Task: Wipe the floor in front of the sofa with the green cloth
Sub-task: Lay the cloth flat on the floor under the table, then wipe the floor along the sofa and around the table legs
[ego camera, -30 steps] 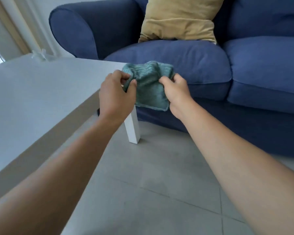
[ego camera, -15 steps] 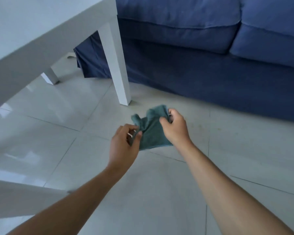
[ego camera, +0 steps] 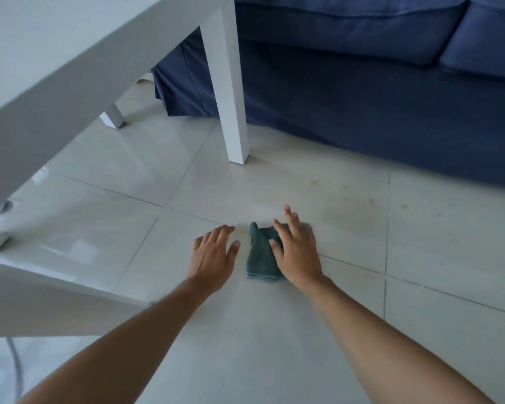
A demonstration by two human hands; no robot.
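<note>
The green cloth (ego camera: 260,255) lies folded on the pale tiled floor (ego camera: 420,258) in front of the blue sofa (ego camera: 362,97). My right hand (ego camera: 296,249) rests flat on the cloth's right part, fingers spread, covering much of it. My left hand (ego camera: 213,255) hovers or rests just left of the cloth, fingers apart, holding nothing. A small gap separates it from the cloth. Faint yellowish stains (ego camera: 359,199) mark the tile beyond my right hand, near the sofa's skirt.
A white low table (ego camera: 70,68) overhangs the left side; its near leg (ego camera: 231,97) stands on the floor just beyond my hands, and another leg (ego camera: 113,116) shows further back. A thin grey cable (ego camera: 15,365) lies at bottom left.
Both hands carried the cloth from table height down to the floor. My left hand let go of it and opened. My right hand now presses it flat on the tile.
</note>
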